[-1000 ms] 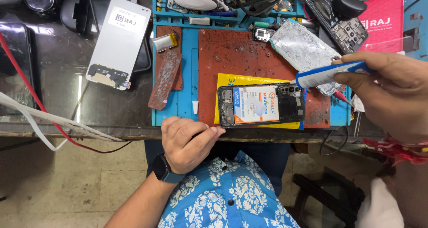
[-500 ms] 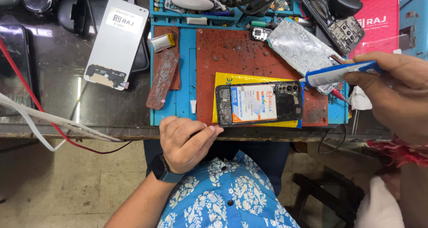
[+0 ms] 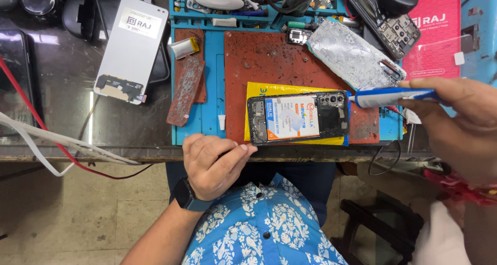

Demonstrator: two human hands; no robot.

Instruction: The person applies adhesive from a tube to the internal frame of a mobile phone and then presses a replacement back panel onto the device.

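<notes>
A dark glass-topped workbench (image 3: 67, 89) carries a blue repair mat (image 3: 212, 109) with a worn red-brown pad (image 3: 279, 63) set into it; everything below is placed from that pad. On the pad's near half lies one yellow sheet (image 3: 259, 89), and on the sheet one opened phone (image 3: 298, 118), back cover off, its single battery with a white and orange label (image 3: 292, 119) facing up.

The left hand (image 3: 215, 164) rests at the bench edge just in front of the pad's near left corner, fingers curled loosely inward and holding nothing, the forefinger tip near the phone's left end; whether it touches the phone I cannot tell. A dark watch (image 3: 187, 195) sits on that wrist.

The right hand (image 3: 455, 120) hangs off the pad's right side, thumb and fingers closed around one blue and white tube (image 3: 391, 96), whose white tip points at the phone's camera end, just beside it.

Left of the pad lie two rusty strips (image 3: 185, 89), one across the other, with one small silver pouch cell (image 3: 184, 47) at their far end. Well left of those, one white phone panel (image 3: 132, 47) lies on the glass. At the pad's far right corner lies one crinkled silver back cover (image 3: 352, 55), and beyond it one dark phone frame (image 3: 393, 24) and one pink packet (image 3: 432, 34).
</notes>
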